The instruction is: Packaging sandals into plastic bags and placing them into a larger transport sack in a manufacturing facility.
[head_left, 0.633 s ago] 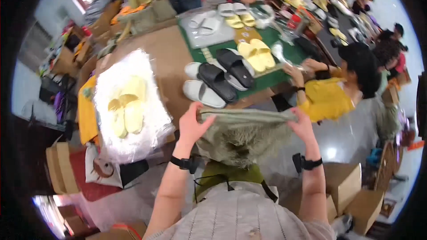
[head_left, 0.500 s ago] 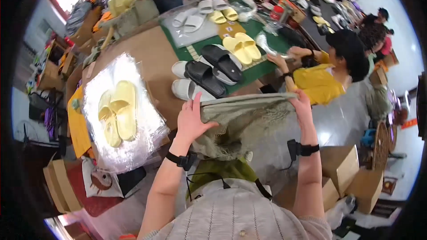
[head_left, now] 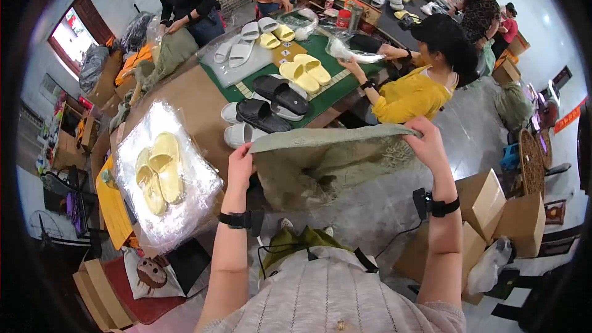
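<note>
A large grey-green woven sack (head_left: 333,163) hangs between my hands, its top edge stretched wide above the floor. My left hand (head_left: 240,163) is closed on the upper left corner of the sack, beside the table edge. My right hand (head_left: 427,139) grips the other corner, fingers pinched on the rim. Just beyond the sack lie black slippers (head_left: 264,116) and white slippers (head_left: 239,134) at the table's edge. To the left, a pair of pale yellow slippers (head_left: 160,172) rests on a stack of shiny clear plastic bags (head_left: 200,194).
More yellow slippers (head_left: 305,73) and white slippers (head_left: 240,52) lie on the green mat (head_left: 333,95). A person in a yellow top (head_left: 410,95) handles a clear bag at the table's right side. Open cardboard boxes (head_left: 481,203) stand at right; a cushion (head_left: 151,271) sits on a red seat at lower left.
My left hand has gone from spread fingers to a grip on the sack's corner, pulling the edge wider to the left. My view has shifted, showing more of the people behind the table.
</note>
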A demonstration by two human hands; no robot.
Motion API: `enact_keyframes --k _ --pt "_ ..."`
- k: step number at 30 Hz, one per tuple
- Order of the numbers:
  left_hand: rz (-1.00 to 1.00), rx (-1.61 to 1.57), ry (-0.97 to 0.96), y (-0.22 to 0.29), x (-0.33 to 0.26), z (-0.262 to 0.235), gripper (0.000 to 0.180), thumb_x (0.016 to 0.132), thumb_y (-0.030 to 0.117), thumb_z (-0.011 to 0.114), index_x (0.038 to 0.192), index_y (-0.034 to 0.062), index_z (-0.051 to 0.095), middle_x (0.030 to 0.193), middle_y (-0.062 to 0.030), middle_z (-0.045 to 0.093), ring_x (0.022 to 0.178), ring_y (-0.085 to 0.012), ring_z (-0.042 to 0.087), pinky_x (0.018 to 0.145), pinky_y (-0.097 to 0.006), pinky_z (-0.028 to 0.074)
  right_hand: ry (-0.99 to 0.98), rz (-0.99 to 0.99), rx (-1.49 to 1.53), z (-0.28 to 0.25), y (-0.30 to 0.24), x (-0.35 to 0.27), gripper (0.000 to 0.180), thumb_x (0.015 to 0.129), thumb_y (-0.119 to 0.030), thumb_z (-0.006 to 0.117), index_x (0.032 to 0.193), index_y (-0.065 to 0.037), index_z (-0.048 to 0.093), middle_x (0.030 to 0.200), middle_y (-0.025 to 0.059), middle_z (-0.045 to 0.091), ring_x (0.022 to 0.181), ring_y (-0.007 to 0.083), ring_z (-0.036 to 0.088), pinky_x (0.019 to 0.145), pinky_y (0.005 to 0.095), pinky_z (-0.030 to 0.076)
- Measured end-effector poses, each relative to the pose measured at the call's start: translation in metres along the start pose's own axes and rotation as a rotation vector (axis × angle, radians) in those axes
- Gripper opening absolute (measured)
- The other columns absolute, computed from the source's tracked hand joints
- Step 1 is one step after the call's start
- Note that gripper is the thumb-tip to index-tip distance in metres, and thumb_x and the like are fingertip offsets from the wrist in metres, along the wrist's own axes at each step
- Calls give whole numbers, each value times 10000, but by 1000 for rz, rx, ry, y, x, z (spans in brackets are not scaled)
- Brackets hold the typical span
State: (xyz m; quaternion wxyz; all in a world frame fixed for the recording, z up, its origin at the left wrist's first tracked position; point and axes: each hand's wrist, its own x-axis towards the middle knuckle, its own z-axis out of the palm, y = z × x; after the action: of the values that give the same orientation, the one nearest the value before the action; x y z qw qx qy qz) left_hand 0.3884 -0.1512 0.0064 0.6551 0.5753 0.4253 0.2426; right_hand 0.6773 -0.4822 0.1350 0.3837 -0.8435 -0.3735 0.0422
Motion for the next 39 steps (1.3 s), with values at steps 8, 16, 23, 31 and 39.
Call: enact_keyframes --k 8,16,23,31,39 --pt "472 117 -222 82 -66 32 304 855 162 646 1125 47 566 954 -17 625 844 -143 603 734 -283 484 118 136 343 -52 37 -12 175 846 -103 639 976 14 630 811 -19 613 737 74 545 664 252 445" --pt "899 1362 -75 20 -74 43 741 607 49 767 1273 61 443 1139 -192 510 1089 -396 488 848 -440 467 209 78 611 -77 22 -31 121 799 -27 661 905 0 610 819 -14 619 754 50 561 673 198 437" --pt "308 848 186 -9 -88 43 378 721 47 686 1085 44 583 984 -175 627 906 -324 617 798 -405 500 237 152 317 -54 104 -84 199 728 -75 720 886 -17 613 769 6 585 773 104 554 694 267 442" --pt "-301 -706 -318 -12 -100 62 292 938 189 502 1130 -1 613 1106 -96 649 1057 -230 595 912 -399 478 48 117 -295 -10 113 -115 530 718 -279 768 1156 -53 574 1136 151 579 1035 313 565 893 404 457" --pt "173 213 -325 17 -128 125 159 787 85 656 934 30 629 823 -14 625 778 -98 574 695 -261 471 -605 -204 422 107 26 -113 746 751 -435 760 1334 -62 483 1285 185 535 1186 324 516 985 405 420"
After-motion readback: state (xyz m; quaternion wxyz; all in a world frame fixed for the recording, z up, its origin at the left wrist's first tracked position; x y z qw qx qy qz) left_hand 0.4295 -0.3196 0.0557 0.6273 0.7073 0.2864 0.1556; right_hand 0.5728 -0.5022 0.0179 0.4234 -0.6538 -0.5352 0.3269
